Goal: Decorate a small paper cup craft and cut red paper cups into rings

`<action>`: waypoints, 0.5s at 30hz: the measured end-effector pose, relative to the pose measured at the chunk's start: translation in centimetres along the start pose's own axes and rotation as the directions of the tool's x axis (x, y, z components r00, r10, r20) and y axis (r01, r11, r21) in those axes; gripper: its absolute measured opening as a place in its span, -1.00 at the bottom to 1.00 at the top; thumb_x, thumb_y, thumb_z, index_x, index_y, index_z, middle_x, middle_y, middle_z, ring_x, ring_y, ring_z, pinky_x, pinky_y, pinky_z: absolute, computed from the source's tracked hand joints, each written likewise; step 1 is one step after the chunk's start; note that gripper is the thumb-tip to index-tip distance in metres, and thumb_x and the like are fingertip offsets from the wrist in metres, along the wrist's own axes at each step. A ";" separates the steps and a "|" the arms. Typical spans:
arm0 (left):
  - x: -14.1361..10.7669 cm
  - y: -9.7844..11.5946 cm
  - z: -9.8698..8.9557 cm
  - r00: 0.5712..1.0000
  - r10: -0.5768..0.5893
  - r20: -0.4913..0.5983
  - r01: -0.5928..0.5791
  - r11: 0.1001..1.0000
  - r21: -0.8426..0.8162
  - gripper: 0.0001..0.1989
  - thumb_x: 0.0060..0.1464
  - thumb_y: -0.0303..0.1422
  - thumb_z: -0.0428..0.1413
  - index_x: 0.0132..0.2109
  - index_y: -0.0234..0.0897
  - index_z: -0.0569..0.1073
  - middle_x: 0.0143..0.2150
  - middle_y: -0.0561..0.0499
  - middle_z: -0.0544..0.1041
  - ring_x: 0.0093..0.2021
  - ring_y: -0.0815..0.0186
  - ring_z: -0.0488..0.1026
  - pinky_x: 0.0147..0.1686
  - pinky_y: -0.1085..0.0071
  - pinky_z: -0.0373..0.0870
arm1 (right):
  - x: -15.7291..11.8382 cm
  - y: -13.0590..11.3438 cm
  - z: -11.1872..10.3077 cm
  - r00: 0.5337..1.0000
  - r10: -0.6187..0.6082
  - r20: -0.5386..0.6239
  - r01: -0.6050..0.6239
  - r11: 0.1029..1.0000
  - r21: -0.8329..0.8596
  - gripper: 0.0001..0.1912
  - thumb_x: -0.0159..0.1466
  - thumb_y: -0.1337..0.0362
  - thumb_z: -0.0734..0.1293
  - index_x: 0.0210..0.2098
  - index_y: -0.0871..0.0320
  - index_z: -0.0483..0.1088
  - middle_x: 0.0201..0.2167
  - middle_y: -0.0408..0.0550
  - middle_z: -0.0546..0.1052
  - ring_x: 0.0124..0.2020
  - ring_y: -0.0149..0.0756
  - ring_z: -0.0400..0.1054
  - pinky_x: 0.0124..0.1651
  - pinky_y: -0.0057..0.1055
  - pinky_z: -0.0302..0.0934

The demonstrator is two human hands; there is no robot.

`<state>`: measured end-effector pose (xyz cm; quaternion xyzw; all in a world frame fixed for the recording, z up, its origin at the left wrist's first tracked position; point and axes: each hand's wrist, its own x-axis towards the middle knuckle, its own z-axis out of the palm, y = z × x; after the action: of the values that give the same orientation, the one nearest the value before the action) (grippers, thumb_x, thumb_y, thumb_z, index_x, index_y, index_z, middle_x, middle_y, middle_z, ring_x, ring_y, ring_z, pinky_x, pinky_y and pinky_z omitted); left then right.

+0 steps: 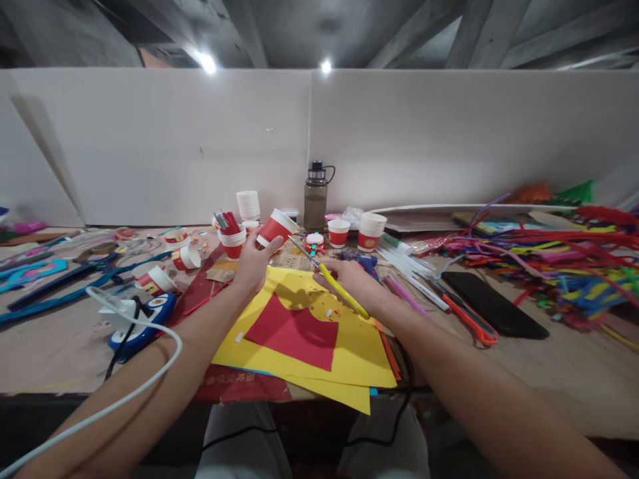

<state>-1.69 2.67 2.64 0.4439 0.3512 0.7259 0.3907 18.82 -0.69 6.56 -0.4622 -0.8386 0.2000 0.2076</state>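
Observation:
My left hand [254, 263] is wrapped round a red-and-white paper cup [276, 228], tilted with its rim to the upper right. In my right hand [349, 276] is a pair of scissors with yellow handles [344, 293]; the blades point up and left toward the cup's base. Below both hands lie sheets of yellow paper [224, 346] with a red paper piece [294, 332] on top, its upper edge cut in curves. A round yellow paper cutout [324, 307] with small marks rests at the red piece's upper right.
A water bottle [315, 199] stands at the back among stacked paper cups [372, 231]. To the right lie a black phone [494, 304], an orange utility knife [469, 319] and many colourful pipe cleaners [564, 266]. A white cable [170, 359] crosses over my left forearm near a blue power strip [144, 326].

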 end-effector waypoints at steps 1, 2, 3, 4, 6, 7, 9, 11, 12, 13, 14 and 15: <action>0.0 0.0 0.0 1.000 0.000 0.000 0.000 1.000 -0.001 -0.46 -0.18 -0.31 0.29 0.00 -0.24 0.37 -0.16 -0.03 0.46 -0.27 0.37 0.42 -0.33 0.46 0.40 | -0.1 -0.1 0.0 1.000 0.010 0.000 -0.010 1.000 0.003 -0.76 0.23 0.15 0.25 -0.28 0.16 0.48 -0.58 -0.10 0.47 -0.55 -0.39 0.32 -0.43 -0.52 0.13; 0.0 -0.1 0.0 1.000 0.002 -0.002 -0.002 1.000 -0.002 -0.46 -0.18 -0.31 0.29 0.00 -0.24 0.37 -0.15 -0.04 0.46 -0.27 0.37 0.42 -0.33 0.46 0.40 | -0.1 -0.2 0.0 1.000 0.020 -0.001 -0.020 1.000 0.006 -0.76 0.24 0.15 0.26 -0.28 0.16 0.48 -0.59 -0.10 0.47 -0.56 -0.39 0.32 -0.44 -0.52 0.13; 0.0 -0.1 0.0 1.000 0.003 -0.005 -0.003 1.000 -0.003 -0.45 -0.18 -0.31 0.29 0.01 -0.25 0.36 -0.15 -0.04 0.46 -0.26 0.37 0.42 -0.33 0.46 0.40 | -0.2 -0.3 0.0 1.000 0.030 -0.001 -0.030 1.000 0.008 -0.76 0.24 0.16 0.26 -0.28 0.16 0.48 -0.60 -0.10 0.46 -0.56 -0.39 0.31 -0.44 -0.52 0.13; 0.0 -0.2 0.0 1.000 0.003 -0.009 -0.003 1.000 -0.004 -0.45 -0.18 -0.31 0.29 0.02 -0.25 0.36 -0.14 -0.05 0.46 -0.26 0.36 0.42 -0.32 0.46 0.40 | -0.2 -0.4 0.0 0.999 0.037 -0.001 -0.037 0.999 0.009 -0.77 0.24 0.16 0.26 -0.28 0.16 0.48 -0.60 -0.10 0.46 -0.57 -0.40 0.31 -0.44 -0.52 0.13; 0.1 -0.3 0.0 1.000 0.003 -0.015 -0.003 1.000 -0.008 -0.43 -0.19 -0.31 0.29 0.02 -0.26 0.36 -0.14 -0.06 0.47 -0.25 0.35 0.42 -0.32 0.45 0.40 | -0.2 -0.4 0.1 0.999 0.046 0.000 -0.046 0.999 0.008 -0.78 0.23 0.17 0.26 -0.29 0.17 0.47 -0.61 -0.10 0.46 -0.58 -0.40 0.31 -0.45 -0.52 0.13; 0.1 -0.4 -0.1 1.000 0.005 -0.019 -0.005 1.000 -0.008 -0.43 -0.19 -0.31 0.29 0.02 -0.25 0.36 -0.14 -0.06 0.47 -0.25 0.35 0.42 -0.32 0.44 0.40 | -0.2 -0.4 0.1 0.999 0.048 0.001 -0.048 0.999 0.006 -0.78 0.24 0.18 0.26 -0.29 0.17 0.47 -0.61 -0.11 0.45 -0.58 -0.41 0.30 -0.46 -0.52 0.12; 0.2 -0.5 -0.1 1.000 0.010 -0.028 -0.010 1.000 -0.006 -0.42 -0.21 -0.31 0.30 0.03 -0.25 0.37 -0.14 -0.06 0.47 -0.24 0.33 0.43 -0.30 0.43 0.40 | -0.2 -0.5 0.1 0.999 0.049 0.002 -0.049 0.999 -0.002 -0.79 0.24 0.20 0.25 -0.30 0.17 0.47 -0.62 -0.11 0.45 -0.60 -0.42 0.29 -0.47 -0.53 0.11; 0.3 -0.6 -0.2 0.999 0.010 -0.041 -0.010 1.000 0.000 -0.41 -0.22 -0.31 0.30 0.03 -0.24 0.37 -0.14 -0.05 0.47 -0.23 0.33 0.44 -0.28 0.41 0.40 | -0.1 -0.5 0.2 0.999 0.040 0.004 -0.040 0.999 -0.010 -0.78 0.25 0.22 0.23 -0.30 0.19 0.47 -0.60 -0.10 0.46 -0.62 -0.44 0.27 -0.49 -0.54 0.10; 0.3 -0.6 -0.2 0.999 0.008 -0.044 -0.008 1.000 0.004 -0.41 -0.22 -0.31 0.30 0.03 -0.24 0.37 -0.15 -0.05 0.48 -0.23 0.33 0.44 -0.27 0.40 0.40 | -0.1 -0.5 0.3 0.999 0.037 0.006 -0.037 0.999 -0.014 -0.77 0.25 0.22 0.23 -0.31 0.20 0.47 -0.59 -0.10 0.46 -0.62 -0.45 0.27 -0.49 -0.54 0.10; 0.4 -0.7 -0.2 0.999 0.005 -0.043 -0.005 1.000 0.008 -0.41 -0.22 -0.31 0.30 0.03 -0.24 0.37 -0.15 -0.05 0.48 -0.24 0.33 0.44 -0.27 0.39 0.41 | 0.0 -0.4 0.3 0.999 0.034 0.008 -0.034 0.999 -0.017 -0.77 0.26 0.23 0.22 -0.30 0.20 0.48 -0.58 -0.09 0.47 -0.62 -0.45 0.27 -0.49 -0.54 0.10; 0.4 -0.6 -0.2 0.999 0.006 -0.041 -0.005 1.000 0.013 -0.41 -0.22 -0.31 0.30 0.02 -0.24 0.37 -0.16 -0.04 0.48 -0.25 0.34 0.44 -0.27 0.39 0.40 | 0.0 -0.4 0.4 0.999 0.034 0.009 -0.033 0.999 -0.017 -0.77 0.26 0.23 0.22 -0.30 0.21 0.48 -0.57 -0.08 0.48 -0.62 -0.45 0.28 -0.49 -0.54 0.11; 0.4 -0.6 -0.2 0.999 0.009 -0.039 -0.008 1.000 0.018 -0.42 -0.23 -0.32 0.30 0.02 -0.25 0.37 -0.17 -0.03 0.48 -0.26 0.35 0.43 -0.27 0.40 0.40 | 0.1 -0.3 0.4 0.999 0.036 0.006 -0.036 0.999 -0.014 -0.77 0.25 0.23 0.23 -0.29 0.21 0.48 -0.57 -0.08 0.48 -0.62 -0.45 0.28 -0.49 -0.54 0.11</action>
<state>-1.83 3.24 2.16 0.4344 0.3632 0.7331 0.3767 18.35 -0.83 6.41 -0.4783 -0.8321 0.1992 0.1979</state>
